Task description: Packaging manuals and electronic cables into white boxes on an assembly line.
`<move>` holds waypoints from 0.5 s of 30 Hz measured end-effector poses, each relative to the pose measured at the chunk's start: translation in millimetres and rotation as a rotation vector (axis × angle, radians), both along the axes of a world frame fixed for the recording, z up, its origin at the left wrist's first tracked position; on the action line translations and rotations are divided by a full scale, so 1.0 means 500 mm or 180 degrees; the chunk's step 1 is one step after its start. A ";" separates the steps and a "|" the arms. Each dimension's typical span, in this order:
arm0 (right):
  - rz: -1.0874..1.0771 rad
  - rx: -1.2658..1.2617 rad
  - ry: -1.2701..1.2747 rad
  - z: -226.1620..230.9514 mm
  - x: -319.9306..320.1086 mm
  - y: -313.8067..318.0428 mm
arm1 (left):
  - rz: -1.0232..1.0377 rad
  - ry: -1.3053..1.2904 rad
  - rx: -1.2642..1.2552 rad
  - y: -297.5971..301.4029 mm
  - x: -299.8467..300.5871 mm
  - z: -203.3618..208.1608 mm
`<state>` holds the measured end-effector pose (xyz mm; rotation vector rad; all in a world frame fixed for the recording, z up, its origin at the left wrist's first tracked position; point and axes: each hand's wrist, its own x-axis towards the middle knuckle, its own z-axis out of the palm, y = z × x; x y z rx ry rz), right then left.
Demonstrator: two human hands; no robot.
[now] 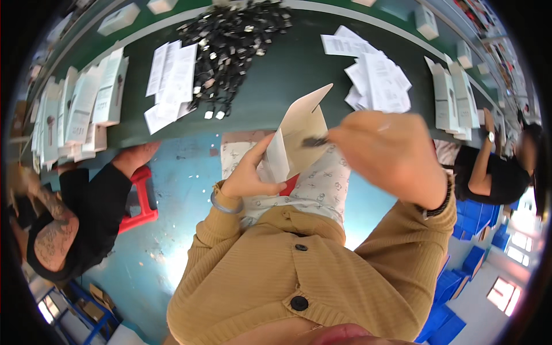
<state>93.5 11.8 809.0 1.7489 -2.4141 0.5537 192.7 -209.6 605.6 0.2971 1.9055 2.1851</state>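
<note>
A white cardboard box point(278, 158) with its top flap raised is held tilted over my lap, just off the table's near edge. My left hand point(247, 175) is wrapped round its lower left side, thumb across the front. My right hand point(388, 152), smeared by motion, is at the box's open side. Its fingers pinch a small black piece point(314, 141), which looks like a bundled cable and sits in front of the pale inside of the box. Most of this piece is blurred, and its far end cannot be made out.
On the dark green table point(276, 95) lie a heap of black cables point(230, 52) and two stacks of white leaflets point(175, 75), point(382, 83). White boxes point(86, 109) stand in rows at both sides. A red stool point(150, 215) and co-workers flank me.
</note>
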 end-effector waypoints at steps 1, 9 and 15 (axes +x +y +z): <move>-0.0032 0.0271 -0.0060 0.001 0.020 -0.001 | -0.0066 -0.0065 0.0047 0.013 -0.001 -0.001; -0.1274 -0.0615 -0.1333 -0.092 0.085 0.096 | -0.0483 -0.0468 0.1124 0.122 -0.038 0.053; -0.1889 -0.1632 -0.1176 -0.139 0.035 0.212 | -0.0763 0.0105 0.1597 0.227 -0.129 0.142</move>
